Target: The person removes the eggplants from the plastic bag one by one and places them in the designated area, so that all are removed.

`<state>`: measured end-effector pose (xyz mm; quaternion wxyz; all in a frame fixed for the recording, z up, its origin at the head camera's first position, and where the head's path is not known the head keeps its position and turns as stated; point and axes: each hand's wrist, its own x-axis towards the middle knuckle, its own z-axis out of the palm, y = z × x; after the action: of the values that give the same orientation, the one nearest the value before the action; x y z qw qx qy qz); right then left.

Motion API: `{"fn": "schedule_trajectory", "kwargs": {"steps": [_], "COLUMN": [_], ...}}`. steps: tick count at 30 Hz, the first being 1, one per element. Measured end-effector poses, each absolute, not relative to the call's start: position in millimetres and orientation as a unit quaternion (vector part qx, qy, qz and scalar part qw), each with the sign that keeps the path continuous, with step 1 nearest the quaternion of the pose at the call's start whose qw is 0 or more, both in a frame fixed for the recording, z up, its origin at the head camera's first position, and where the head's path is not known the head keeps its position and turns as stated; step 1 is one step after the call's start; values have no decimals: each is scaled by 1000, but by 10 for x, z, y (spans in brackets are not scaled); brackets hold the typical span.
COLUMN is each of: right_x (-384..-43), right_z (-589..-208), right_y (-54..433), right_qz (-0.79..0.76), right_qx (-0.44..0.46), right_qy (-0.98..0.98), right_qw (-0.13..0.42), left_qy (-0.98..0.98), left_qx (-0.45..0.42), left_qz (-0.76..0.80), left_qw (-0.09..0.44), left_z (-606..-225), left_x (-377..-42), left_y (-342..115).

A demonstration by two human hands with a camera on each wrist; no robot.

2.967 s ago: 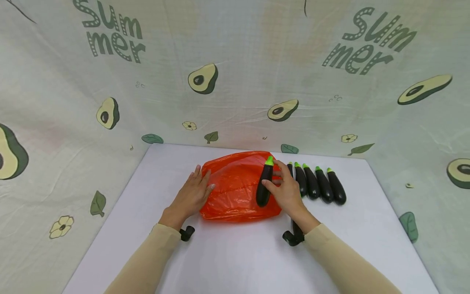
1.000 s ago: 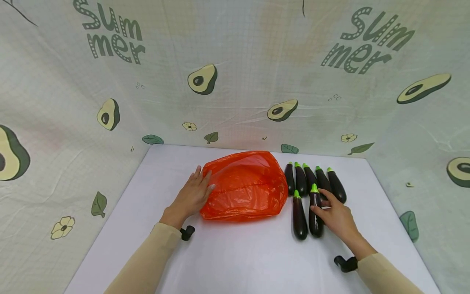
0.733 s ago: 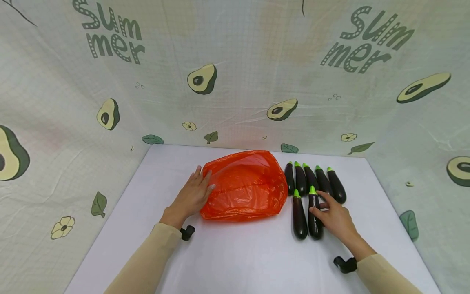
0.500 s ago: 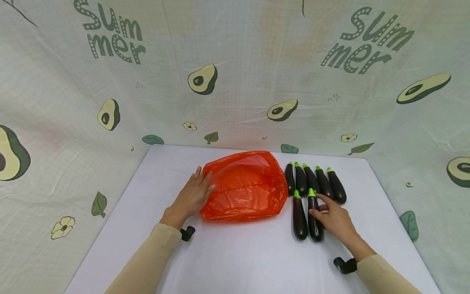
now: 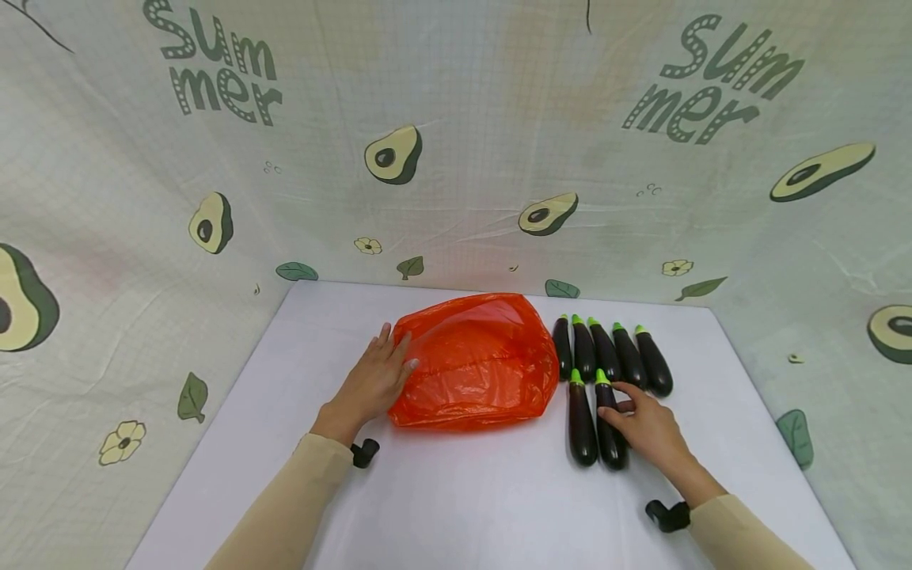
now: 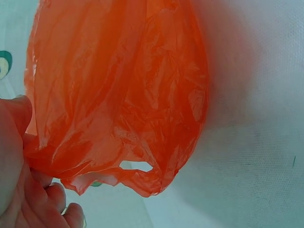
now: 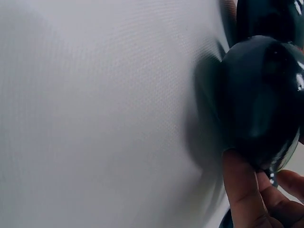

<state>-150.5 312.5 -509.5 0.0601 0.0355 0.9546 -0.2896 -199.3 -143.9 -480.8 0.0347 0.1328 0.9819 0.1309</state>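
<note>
A red plastic bag lies on the white table, and my left hand holds its left edge. In the left wrist view, the bag runs between the thumb and the fingers, with a handle hole showing. My right hand grips a dark eggplant with a green stem end, thumb on one side and fingers on the other. This eggplant lies on the table beside another eggplant. The right wrist view shows the gripped eggplant's rounded end close up, fingers at its side.
Several more eggplants lie in a row behind, right of the bag. The white table ends at a cloth backdrop printed with avocados and leaves. A black wrist camera mount sticks out beside my right wrist.
Three seconds ago my right hand held an eggplant over the bag. Since one second ago the gripped eggplant has shifted slightly nearer, its stem end turning left. My left hand has stayed put.
</note>
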Motion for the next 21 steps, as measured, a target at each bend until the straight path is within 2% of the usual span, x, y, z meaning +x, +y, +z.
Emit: {"fn": "schedule_trajectory", "kwargs": {"steps": [21], "right_x": [-1495], "right_z": [-5152], "right_y": [3130], "right_qz": [-299], "right_qx": [39], "right_qy": [952], "right_qw": [55], "left_qy": [980], "left_qx": [144], "left_qz": [133], "left_qw": [31], "left_z": [-4819], "left_x": [-2022], "left_y": [-1460]}}
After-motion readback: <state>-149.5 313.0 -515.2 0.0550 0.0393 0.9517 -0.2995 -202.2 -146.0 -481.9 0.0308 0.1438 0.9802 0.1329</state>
